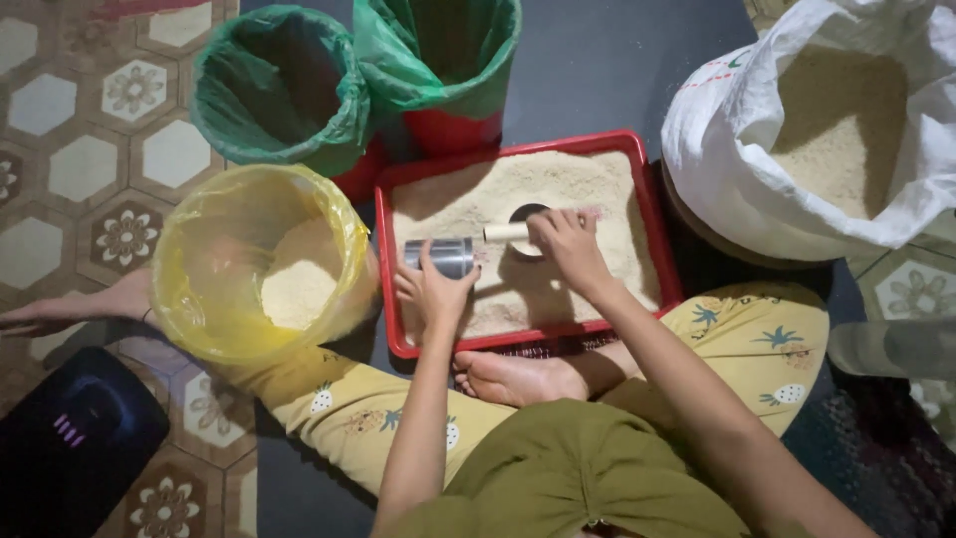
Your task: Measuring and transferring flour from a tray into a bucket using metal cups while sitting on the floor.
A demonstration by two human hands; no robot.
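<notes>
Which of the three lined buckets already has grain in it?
The yellow-lined bucket, left of the red tray, holds grain; the two green-lined buckets behind look empty.

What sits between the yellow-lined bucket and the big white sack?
In the head view, the red tray of pale grain lies between yellow-lined bucket and white sack.

The left hand (433, 289) grips a small can (440, 256) of smooth, shiny metal, and the right hand (570, 242) holds a scoop (520, 231) with a pale, matt wooden-looking handle. Under both hands lies a glossy red plastic tray (649, 214) filled with fine, matt, grainy beige powder (558, 184). Left of the left hand, a thin, glossy yellow plastic bag (214, 239) lines a tub. Beyond the hands, crinkled green plastic liners (299, 130) cover two buckets. Right of the right hand slumps a white woven plastic sack (727, 149), slightly sheened and coarse.
</notes>
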